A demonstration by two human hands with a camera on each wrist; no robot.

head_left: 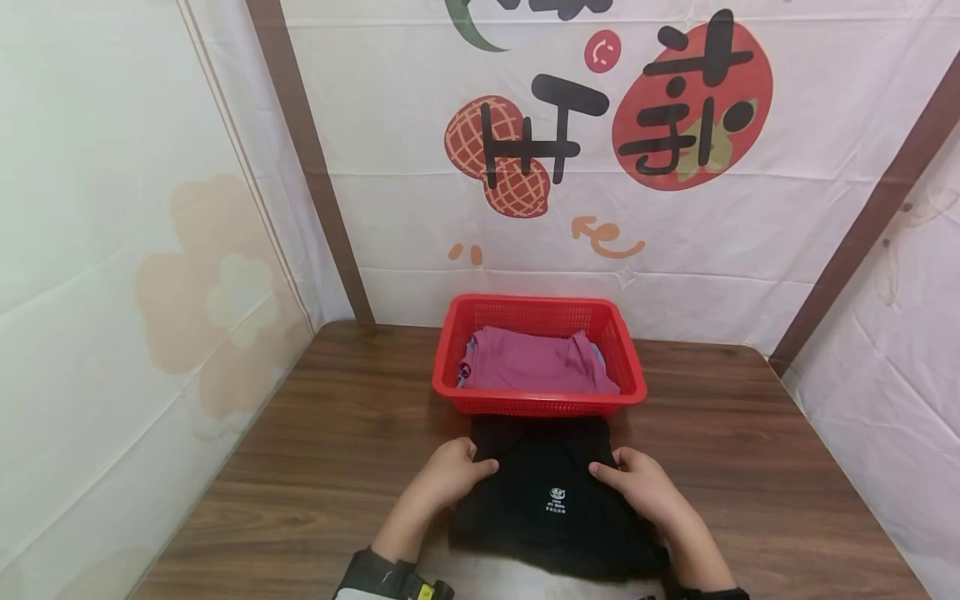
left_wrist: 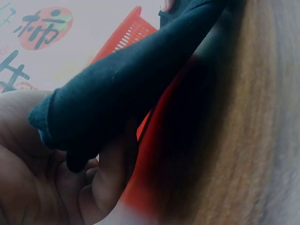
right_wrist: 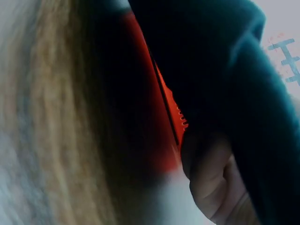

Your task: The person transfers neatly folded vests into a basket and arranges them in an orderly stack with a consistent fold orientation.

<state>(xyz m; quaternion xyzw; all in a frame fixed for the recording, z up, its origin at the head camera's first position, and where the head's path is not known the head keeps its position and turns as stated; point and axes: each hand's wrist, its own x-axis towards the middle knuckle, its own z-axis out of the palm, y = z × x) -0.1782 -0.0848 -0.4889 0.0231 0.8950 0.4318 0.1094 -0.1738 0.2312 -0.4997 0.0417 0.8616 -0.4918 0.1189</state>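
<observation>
A folded black shirt point(head_left: 532, 500) with a small white print is held up in front of the basket, above the table. My left hand point(head_left: 450, 473) grips its left side, thumb on top and fingers underneath. On the opposite side my right hand point(head_left: 637, 482) holds it the same way. The left wrist view shows the folded edge of the shirt point(left_wrist: 117, 79) lying across the left hand point(left_wrist: 89, 178). In the right wrist view, the cloth point(right_wrist: 201, 56) hides much of the right hand point(right_wrist: 211, 178).
Just beyond the shirt stands a red plastic basket point(head_left: 538, 406) with folded clothes inside, a pink-purple garment point(head_left: 528, 362) on top. The brown wooden table point(head_left: 337, 467) extends to both sides. Printed white cloth walls point(head_left: 675, 250) rise at the table's back and sides.
</observation>
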